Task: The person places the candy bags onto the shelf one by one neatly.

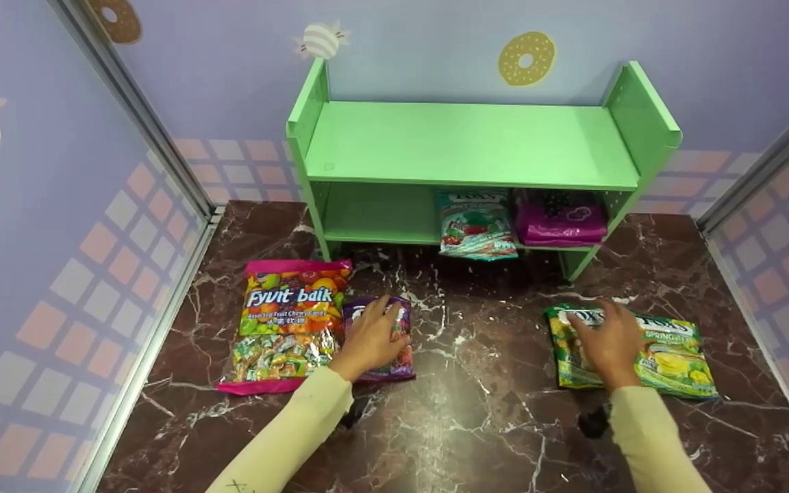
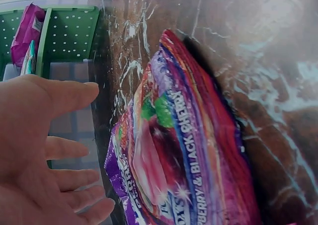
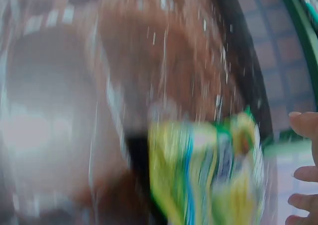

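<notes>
In the head view the left hand [image 1: 372, 337] is over a purple candy bag [image 1: 394, 356], fingers spread; the left wrist view shows that hand [image 2: 54, 150] beside the purple bag [image 2: 169, 150] with its fingers apart and relaxed. A pink-edged Fyvit baik bag [image 1: 292, 322] lies left of it. Over the left one of two yellow-green Fox's bags [image 1: 675, 356] is the right hand [image 1: 610, 342], thumb and fingers apart. The right wrist view, blurred, shows the fingertips [image 3: 303, 170] near a yellow-green bag [image 3: 208, 175]. Whether either hand touches its bag cannot be told.
A green two-tier shelf [image 1: 463, 140] stands against the back wall. On its lower tier are a teal Fox's bag [image 1: 477, 226] and a magenta package [image 1: 562, 222]. The brown marbled surface [image 1: 463, 424] runs between patterned side walls.
</notes>
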A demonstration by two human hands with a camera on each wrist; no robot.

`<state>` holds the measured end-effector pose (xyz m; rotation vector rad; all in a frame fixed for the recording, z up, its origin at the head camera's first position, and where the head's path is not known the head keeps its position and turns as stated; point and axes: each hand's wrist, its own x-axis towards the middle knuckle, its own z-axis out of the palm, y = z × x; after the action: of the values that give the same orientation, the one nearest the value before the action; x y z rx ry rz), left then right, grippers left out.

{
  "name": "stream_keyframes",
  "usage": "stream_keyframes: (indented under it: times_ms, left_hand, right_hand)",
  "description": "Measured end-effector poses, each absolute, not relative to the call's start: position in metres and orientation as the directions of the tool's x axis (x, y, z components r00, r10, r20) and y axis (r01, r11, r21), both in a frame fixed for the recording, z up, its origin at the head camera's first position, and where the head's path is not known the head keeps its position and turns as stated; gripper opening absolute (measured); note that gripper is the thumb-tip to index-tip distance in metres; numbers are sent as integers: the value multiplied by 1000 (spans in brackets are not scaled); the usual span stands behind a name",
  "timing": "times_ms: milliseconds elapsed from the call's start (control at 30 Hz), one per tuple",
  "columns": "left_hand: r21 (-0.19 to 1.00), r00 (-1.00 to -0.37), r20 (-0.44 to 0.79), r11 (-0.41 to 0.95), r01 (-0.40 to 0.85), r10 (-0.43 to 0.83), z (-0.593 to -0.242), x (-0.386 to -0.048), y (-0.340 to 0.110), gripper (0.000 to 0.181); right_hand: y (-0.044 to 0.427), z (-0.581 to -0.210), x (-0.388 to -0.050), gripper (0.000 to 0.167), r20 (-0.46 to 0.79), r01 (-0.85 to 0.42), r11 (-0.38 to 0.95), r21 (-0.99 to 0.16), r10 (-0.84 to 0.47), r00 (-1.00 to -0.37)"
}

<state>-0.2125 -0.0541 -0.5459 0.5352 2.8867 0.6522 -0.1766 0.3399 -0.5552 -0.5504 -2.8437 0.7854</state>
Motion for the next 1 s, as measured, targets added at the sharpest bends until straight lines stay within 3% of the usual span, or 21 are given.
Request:
stream_keyframes:
  times_ms: [233, 367, 1000]
  left_hand:
    - [441, -916, -119, 847, 297, 383, -552, -210, -58, 76]
    - [440, -912, -135, 849, 294, 386, -554, -208, -60, 76]
    - [407, -907, -186, 870, 278, 377, -561, -204, -61, 77]
  right_hand:
    - [386, -560, -161, 102, -169, 433, 793, -429, 401, -900]
    - [401, -564, -155, 112, -253, 493, 776, -394, 424, -870]
    - [390, -576, -154, 114, -293, 502, 768, -399, 412, -863]
